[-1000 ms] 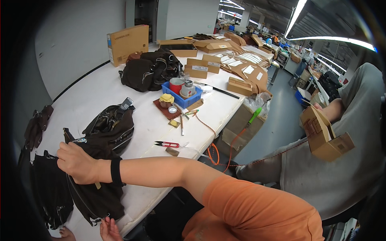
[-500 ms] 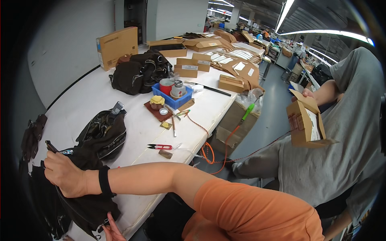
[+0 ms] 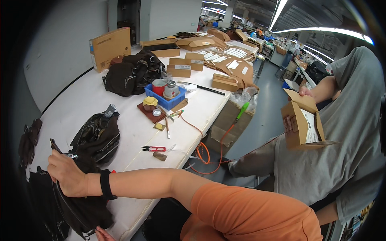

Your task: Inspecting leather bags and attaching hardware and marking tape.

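My right hand point(image 3: 68, 176), at the end of the orange-sleeved arm with a black wristband, is closed on the upper edge of a dark fabric bag point(image 3: 90, 211). A long zipper runs down the bag from beneath that hand. At the lower picture edge, my left hand point(image 3: 103, 234) shows only its fingertips, which pinch the bag's bottom corner beside a small metal fitting. The rest of the left hand is cut off. Just beyond lies another dark bag point(image 3: 96, 138) with zippers and a grey tag.
On the white table point(image 3: 132, 128) are red-handled snips point(image 3: 153, 149), a blue tray point(image 3: 165, 100) with cans, a stacked dark bag point(image 3: 130, 74) and cardboard boxes point(image 3: 110, 48). At right, a person in grey holds an opened carton point(image 3: 295, 128). A cardboard bin point(image 3: 229, 124) stands beside the table.
The view has shifted slightly, so the table things sit a little further left. My left hand has sunk lower in the picture, showing less of its fingers. My right hand keeps its grip.
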A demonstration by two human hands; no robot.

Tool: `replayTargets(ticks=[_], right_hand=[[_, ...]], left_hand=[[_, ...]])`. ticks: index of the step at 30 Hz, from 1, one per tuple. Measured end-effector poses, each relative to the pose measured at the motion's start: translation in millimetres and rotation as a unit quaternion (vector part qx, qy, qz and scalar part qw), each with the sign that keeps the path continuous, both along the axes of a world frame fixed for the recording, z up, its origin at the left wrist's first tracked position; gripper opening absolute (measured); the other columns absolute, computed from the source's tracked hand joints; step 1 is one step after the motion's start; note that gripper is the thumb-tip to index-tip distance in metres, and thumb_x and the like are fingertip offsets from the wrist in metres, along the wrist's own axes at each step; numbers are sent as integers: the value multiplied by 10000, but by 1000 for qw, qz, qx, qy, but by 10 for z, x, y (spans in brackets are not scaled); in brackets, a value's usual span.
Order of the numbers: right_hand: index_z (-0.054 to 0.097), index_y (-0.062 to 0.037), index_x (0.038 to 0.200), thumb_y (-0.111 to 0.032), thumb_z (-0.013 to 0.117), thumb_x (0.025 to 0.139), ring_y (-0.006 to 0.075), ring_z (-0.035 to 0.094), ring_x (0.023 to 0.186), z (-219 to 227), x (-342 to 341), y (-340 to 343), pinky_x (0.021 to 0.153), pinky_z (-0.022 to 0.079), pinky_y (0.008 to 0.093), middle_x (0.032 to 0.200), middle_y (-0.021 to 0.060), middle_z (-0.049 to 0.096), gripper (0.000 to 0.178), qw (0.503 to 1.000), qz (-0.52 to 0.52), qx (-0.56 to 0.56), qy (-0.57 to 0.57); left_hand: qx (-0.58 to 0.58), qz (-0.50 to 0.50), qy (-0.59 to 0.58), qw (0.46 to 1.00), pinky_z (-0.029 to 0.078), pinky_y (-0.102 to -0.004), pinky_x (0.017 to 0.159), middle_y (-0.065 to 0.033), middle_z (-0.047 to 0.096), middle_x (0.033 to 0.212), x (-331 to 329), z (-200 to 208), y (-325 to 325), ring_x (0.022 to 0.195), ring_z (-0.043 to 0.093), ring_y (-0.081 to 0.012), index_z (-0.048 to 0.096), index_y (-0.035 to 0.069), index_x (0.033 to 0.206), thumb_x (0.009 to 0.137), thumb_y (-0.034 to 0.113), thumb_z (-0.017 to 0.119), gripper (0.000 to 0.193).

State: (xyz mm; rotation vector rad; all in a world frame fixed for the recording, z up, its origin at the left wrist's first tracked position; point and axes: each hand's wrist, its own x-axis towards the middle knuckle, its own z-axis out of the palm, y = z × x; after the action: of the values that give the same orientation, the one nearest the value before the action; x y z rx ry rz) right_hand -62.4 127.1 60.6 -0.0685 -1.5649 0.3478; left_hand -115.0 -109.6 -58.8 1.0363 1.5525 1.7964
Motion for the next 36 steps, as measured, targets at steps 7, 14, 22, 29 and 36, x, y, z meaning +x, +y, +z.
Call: replayTargets(ticks=[7,14,22,29,36], right_hand=[[422,-17,642,166,437,556,328,425,794,28,84,104,643,376,375,779,131,427,203,992,56,-108,18],[599,-68,726,101,524,559,342,500,941,-519,585,222,793,436,402,838,116,568,250,942,132,-118,-285],[640,-31,871,40,549,692,166,591,851,-361,993,505,767,480,279,875,63,628,213,848,195,-272,-412],[621,15,950,-8,552,774,132,571,830,-202,895,629,767,480,266,907,65,625,190,872,129,-341,-327],[593,33,1119,-130,585,812,231,606,899,-147,672,695,839,492,335,1032,146,630,348,921,21,-181,-345]], left_hand=[[63,86,230,967,393,-358,1000,-248,530,1236,-741,49,25,1144,523,-285,427,-110,1315,978,194,482,457],[-2,85,-120,989,465,-233,779,-56,604,903,-793,-235,-131,827,554,-108,564,60,891,920,146,606,100],[-48,80,-175,980,511,-203,607,-81,644,767,-156,214,-69,619,609,-98,541,57,774,873,90,653,153],[-69,57,-145,985,501,-227,594,-85,633,741,-107,256,-201,594,602,-109,521,54,753,873,88,655,182],[-69,41,-131,988,497,-237,589,-76,621,709,-107,212,-278,586,598,-114,514,53,748,861,54,661,185]])
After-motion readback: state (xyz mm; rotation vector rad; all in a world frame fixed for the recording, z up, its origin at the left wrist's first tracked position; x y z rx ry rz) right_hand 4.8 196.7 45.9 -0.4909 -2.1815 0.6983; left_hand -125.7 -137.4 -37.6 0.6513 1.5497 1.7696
